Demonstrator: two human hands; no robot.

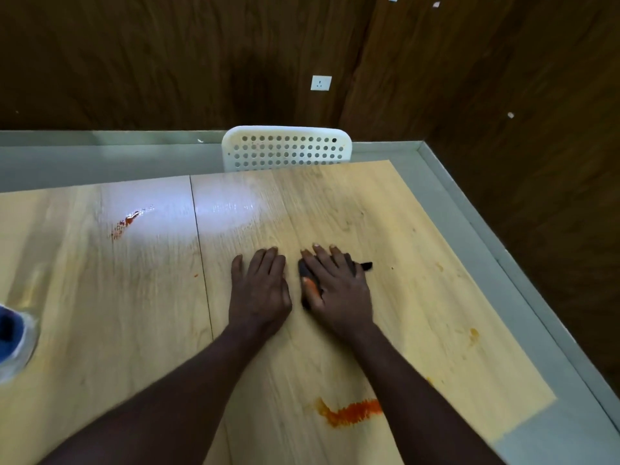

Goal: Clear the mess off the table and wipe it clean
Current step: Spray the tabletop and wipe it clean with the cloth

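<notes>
A light wooden table (352,209) carries orange-red sauce smears: one long streak (350,412) near the front edge, another (125,221) at the far left, and faint yellow spots (473,334) on the right. My right hand (337,286) lies flat, pressing down a dark cloth (306,270) stained orange at its edge; most of the cloth is hidden under the palm. Just left of it, my left hand (260,290) rests flat on the bare wood with fingers together, holding nothing.
A white perforated plastic chair (287,147) stands at the table's far edge. A blurred blue and clear object (13,337) sits at the left border. A grey floor strip and dark wooden walls (536,162) surround the table on the far and right sides.
</notes>
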